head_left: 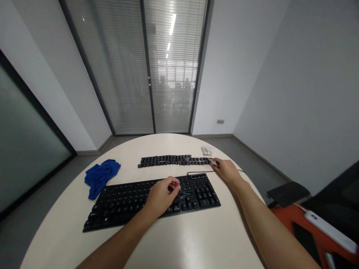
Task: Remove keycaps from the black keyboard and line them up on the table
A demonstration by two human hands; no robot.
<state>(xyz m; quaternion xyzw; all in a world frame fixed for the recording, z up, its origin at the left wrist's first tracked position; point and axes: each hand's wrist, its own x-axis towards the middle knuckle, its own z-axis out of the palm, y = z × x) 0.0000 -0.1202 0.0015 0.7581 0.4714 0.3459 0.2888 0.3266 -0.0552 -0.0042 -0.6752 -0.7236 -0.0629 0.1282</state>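
Note:
A black keyboard (123,198) lies across the round table, with keycaps still on much of it. My left hand (164,194) rests over its middle right part, fingers curled and thumb close to the fingertips; whether anything is pinched there is hidden. Beyond the keyboard, loose black keycaps (165,160) are lined up in rows. At the right end of those rows is my right hand (226,169), its fingers closed on a small pale tool (214,162) whose tip touches or nearly touches the last keycaps. The tool's exact kind is too small to tell.
A crumpled blue cloth (102,175) lies left, against the keyboard's far corner. Behind the keycaps sits a small clear plastic bag (206,150). The keyboard cable (193,172) runs right under my right wrist. A chair with a power strip (331,229) stands right of the table.

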